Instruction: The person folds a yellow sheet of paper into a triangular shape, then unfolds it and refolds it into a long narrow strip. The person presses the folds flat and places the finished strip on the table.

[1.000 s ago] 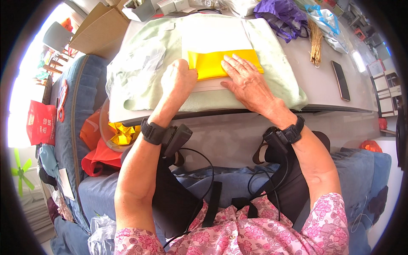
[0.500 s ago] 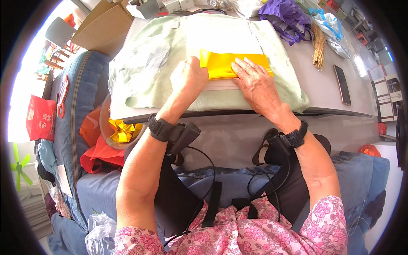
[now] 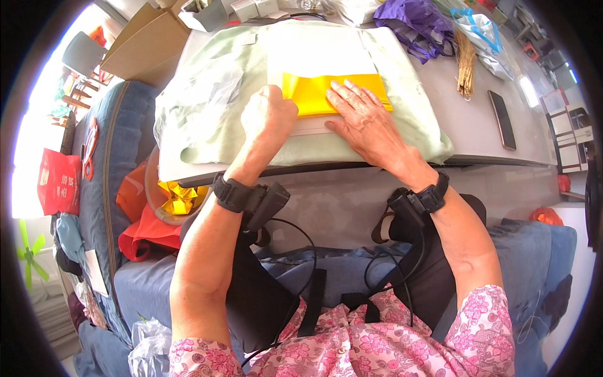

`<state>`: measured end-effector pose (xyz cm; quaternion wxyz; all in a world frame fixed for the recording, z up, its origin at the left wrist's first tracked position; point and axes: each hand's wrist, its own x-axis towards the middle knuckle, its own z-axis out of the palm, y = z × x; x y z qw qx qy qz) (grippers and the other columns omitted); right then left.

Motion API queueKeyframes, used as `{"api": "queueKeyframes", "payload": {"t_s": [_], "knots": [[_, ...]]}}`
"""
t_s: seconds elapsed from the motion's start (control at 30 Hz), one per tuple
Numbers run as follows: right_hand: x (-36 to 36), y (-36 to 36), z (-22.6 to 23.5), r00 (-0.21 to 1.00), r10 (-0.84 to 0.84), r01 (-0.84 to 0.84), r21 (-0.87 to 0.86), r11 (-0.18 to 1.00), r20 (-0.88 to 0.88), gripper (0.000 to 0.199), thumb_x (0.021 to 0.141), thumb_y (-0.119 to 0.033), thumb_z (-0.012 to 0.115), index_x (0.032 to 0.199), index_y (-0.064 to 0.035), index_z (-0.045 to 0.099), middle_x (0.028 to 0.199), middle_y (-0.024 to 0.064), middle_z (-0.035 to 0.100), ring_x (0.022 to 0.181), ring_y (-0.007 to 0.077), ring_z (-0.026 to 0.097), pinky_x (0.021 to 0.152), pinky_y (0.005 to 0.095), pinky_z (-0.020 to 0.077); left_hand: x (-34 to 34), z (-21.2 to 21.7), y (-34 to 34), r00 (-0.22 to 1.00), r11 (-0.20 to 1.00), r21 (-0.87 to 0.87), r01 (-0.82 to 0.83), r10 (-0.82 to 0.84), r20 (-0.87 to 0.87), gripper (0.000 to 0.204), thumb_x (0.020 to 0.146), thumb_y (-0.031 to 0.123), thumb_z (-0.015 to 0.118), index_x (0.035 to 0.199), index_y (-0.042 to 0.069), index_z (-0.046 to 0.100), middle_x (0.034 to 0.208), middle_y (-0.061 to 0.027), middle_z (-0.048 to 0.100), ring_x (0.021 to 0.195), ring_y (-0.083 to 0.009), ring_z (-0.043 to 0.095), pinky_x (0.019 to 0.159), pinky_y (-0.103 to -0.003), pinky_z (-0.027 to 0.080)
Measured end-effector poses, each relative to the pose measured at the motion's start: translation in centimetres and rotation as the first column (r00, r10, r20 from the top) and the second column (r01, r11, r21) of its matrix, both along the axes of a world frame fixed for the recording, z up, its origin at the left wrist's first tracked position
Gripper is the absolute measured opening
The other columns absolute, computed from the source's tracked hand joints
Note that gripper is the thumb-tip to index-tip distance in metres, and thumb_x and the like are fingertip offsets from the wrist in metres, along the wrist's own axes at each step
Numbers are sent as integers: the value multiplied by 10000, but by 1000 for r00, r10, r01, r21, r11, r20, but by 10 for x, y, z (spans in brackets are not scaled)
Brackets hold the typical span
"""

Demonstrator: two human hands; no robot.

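Observation:
A strip of shiny gold paper (image 3: 306, 94), folded into layers, lies across a white sheet (image 3: 320, 53) on a pale green cloth (image 3: 411, 110). My left hand (image 3: 269, 119) is closed into a fist against the strip's left end. Whatever its curled fingers hold, if anything, is hidden. My right hand (image 3: 370, 129) rests palm down on the right part of the strip, its fingers stretched out and slightly spread.
Clear plastic film (image 3: 201, 94) lies on the cloth's left side. To the right on the table are a phone (image 3: 502, 119), a bundle of dried stalks (image 3: 465, 69) and a purple bag (image 3: 418, 28). A bin (image 3: 151, 188) with crumpled gold paper (image 3: 179, 198) stands below the table's left edge.
The gold strip and both hands appear slightly further left, along with the whole view. My right thumb now sticks out from the other fingers, below the strip's lower edge.

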<state>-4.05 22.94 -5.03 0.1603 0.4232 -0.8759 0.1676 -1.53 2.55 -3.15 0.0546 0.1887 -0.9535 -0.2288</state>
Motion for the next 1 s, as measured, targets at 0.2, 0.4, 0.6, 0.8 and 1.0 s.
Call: {"api": "queueKeyframes", "payload": {"t_s": [0.2, 0.4, 0.6, 0.8, 1.0], "knots": [[-5, -2, 0, 1000, -24, 24, -6, 1000, 7, 414, 948, -228, 604, 1312, -35, 576, 1393, 143, 544, 1302, 346, 481, 1091, 445, 368, -11, -10, -7, 999, 1000, 6, 16, -16, 29, 256, 800, 172, 567, 935, -32, 643, 964, -269, 669, 913, -431, 648, 828, -478, 508], [-7, -5, -1, 999, -34, 33, -31, 999, -40, 392, 930, -238, 608, 1249, -11, 588, 1338, 165, 577, 1271, 346, 507, 1042, 457, 403, -8, -3, -4, 1000, 1000, -5, 0, 0, -26, 254, 805, 166, 561, 945, -26, 650, 974, -262, 674, 916, -429, 652, 823, -474, 512], [-8, -9, -1, 999, 1, -1, -17, 1000, -40, 454, 929, -253, 630, 1319, -30, 566, 1383, 150, 545, 1322, 340, 462, 1081, 452, 373, 0, 13, 2, 998, 997, -42, -61, 60, -18, 245, 806, 146, 550, 932, -25, 673, 961, -254, 685, 921, -416, 663, 815, -469, 516], [-9, -9, -3, 1000, 6, -6, 1, 1000, -19, 511, 930, -284, 631, 1357, -22, 530, 1423, 155, 507, 1364, 336, 417, 1126, 452, 323, 4, 20, 5, 997, 997, -41, -69, 69, -21, 232, 792, 128, 557, 895, -33, 687, 910, -261, 689, 893, -414, 673, 803, -468, 516], [-11, -7, -1, 998, 49, -47, 55, 997, -35, 584, 935, -367, 614, 1372, 3, 494, 1462, 156, 466, 1392, 330, 385, 1146, 472, 297, 2, 14, 3, 995, 995, -54, -82, 80, -52, 264, 795, 156, 568, 893, -58, 686, 896, -280, 682, 869, -421, 676, 789, -473, 513]]}}
